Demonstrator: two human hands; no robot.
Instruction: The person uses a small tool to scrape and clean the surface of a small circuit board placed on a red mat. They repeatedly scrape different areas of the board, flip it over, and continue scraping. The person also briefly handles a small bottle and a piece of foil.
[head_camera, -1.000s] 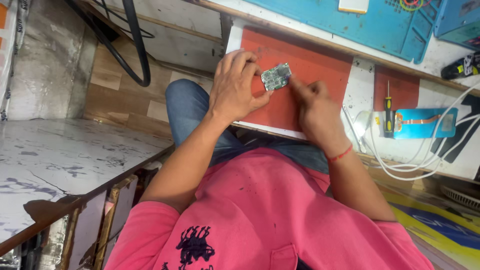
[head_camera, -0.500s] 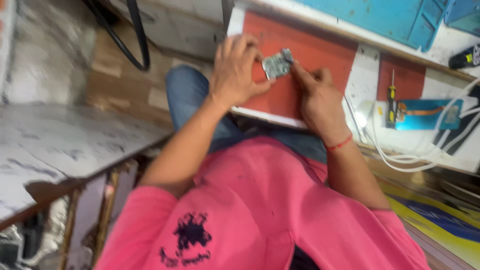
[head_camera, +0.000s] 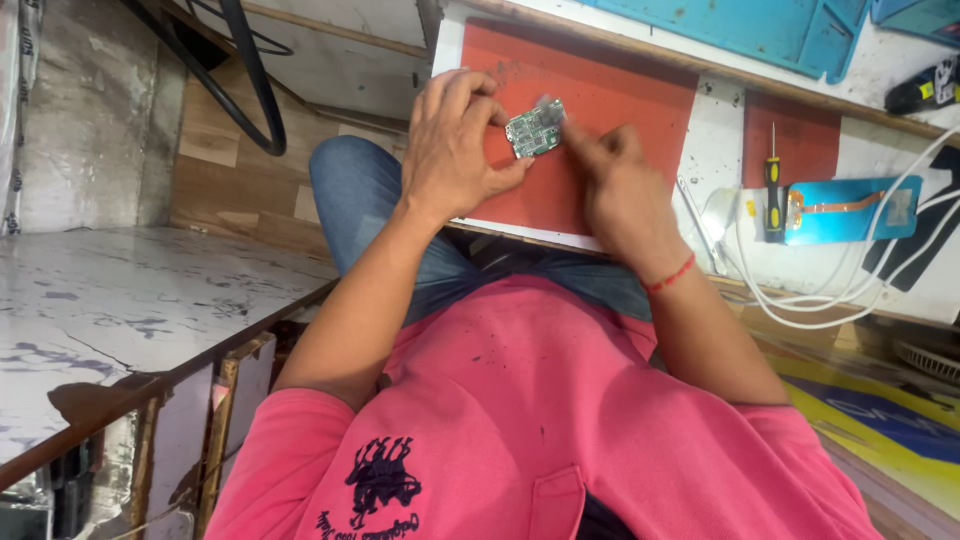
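Over the red mat (head_camera: 610, 100) on the desk (head_camera: 720, 130), the left hand (head_camera: 450, 150) is pinching a small green circuit board (head_camera: 535, 128) between thumb and fingers, while the right hand (head_camera: 620, 190), loosely curled, is touching its edge, perhaps with something blurred.

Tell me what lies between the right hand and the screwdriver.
Head view: tweezers on the white benchtop, between the right hand and screwdriver.
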